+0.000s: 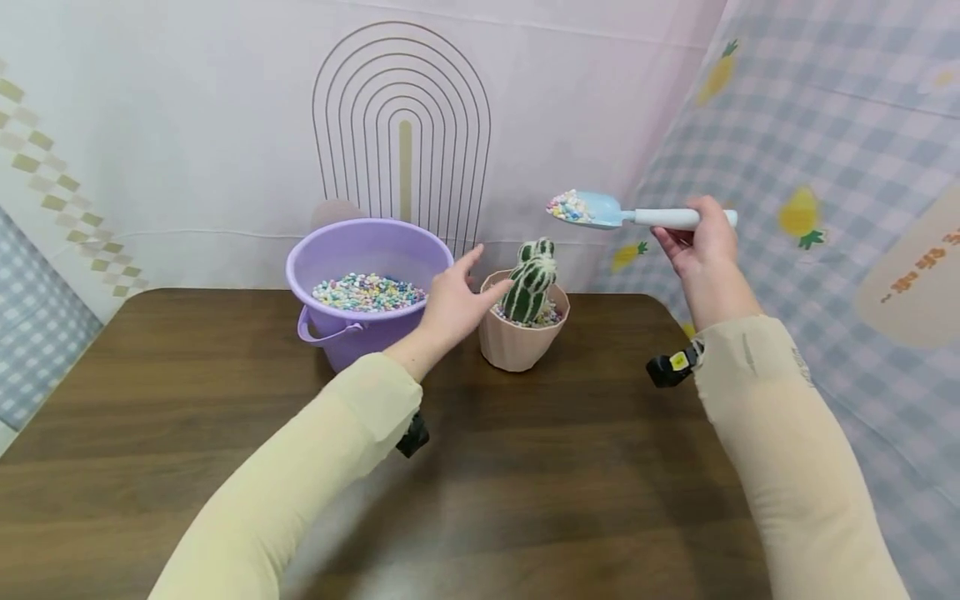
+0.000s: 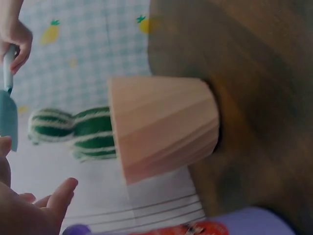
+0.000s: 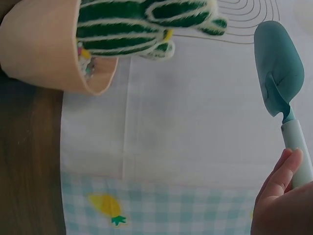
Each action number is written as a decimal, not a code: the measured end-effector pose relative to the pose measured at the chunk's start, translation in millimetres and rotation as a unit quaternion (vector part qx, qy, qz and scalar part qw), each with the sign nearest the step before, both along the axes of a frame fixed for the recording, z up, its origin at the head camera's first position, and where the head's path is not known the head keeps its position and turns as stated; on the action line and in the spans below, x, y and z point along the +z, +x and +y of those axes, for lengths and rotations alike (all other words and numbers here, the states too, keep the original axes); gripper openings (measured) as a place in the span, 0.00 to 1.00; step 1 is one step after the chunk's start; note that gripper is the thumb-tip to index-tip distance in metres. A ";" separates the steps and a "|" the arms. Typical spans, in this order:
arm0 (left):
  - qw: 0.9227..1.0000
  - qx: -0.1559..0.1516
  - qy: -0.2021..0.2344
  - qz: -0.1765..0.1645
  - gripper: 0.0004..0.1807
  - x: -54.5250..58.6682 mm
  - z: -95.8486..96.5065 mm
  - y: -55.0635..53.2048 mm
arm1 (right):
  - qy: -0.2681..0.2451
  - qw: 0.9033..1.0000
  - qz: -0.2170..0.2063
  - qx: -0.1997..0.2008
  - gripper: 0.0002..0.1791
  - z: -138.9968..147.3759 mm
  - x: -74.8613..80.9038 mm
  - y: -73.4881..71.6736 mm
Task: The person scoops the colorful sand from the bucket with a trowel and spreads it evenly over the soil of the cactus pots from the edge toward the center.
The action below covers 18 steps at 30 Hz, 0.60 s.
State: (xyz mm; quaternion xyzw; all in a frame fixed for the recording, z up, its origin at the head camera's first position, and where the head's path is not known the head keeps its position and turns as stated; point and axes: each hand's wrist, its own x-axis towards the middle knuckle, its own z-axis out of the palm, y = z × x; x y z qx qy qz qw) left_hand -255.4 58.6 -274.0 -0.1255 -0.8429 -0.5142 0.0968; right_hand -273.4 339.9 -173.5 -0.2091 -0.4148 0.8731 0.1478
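Note:
My right hand (image 1: 705, 237) grips the pale handle of a light blue trowel (image 1: 602, 208), held level up to the right of the cactus. Small multicoloured pebbles (image 1: 570, 206) lie heaped in its blade; the right wrist view shows only the blade's underside. A green cactus with white stripes (image 1: 531, 286) stands in a pale pink pot (image 1: 517, 342), with more pebbles around its base. My left hand (image 1: 453, 300) is held out with fingers spread, between the bucket and the cactus, and holds nothing. In the left wrist view, its fingers (image 2: 62, 196) point toward the cactus side.
A purple bucket (image 1: 341, 250) with pebbles inside stands to the left of the pot, its handle hanging down in front. Both stand toward the back of a dark wooden table (image 1: 187, 417). Patterned cloth (image 1: 225, 150) hangs behind the table and along the right side.

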 end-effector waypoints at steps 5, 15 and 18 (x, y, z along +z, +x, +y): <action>1.000 0.013 -0.008 -0.010 0.39 -21.9 18.5 0.2 | -0.015 1.000 -0.007 0.001 0.09 13.1 -4.1 4.1; 0.994 0.098 0.024 -0.048 0.37 -67.0 51.0 -4.4 | -0.012 1.000 -0.027 0.004 0.13 27.4 -13.7 15.1; 0.990 0.127 0.037 -0.049 0.33 -66.5 54.4 -5.3 | -0.024 0.999 -0.027 0.001 0.09 30.8 -15.6 17.3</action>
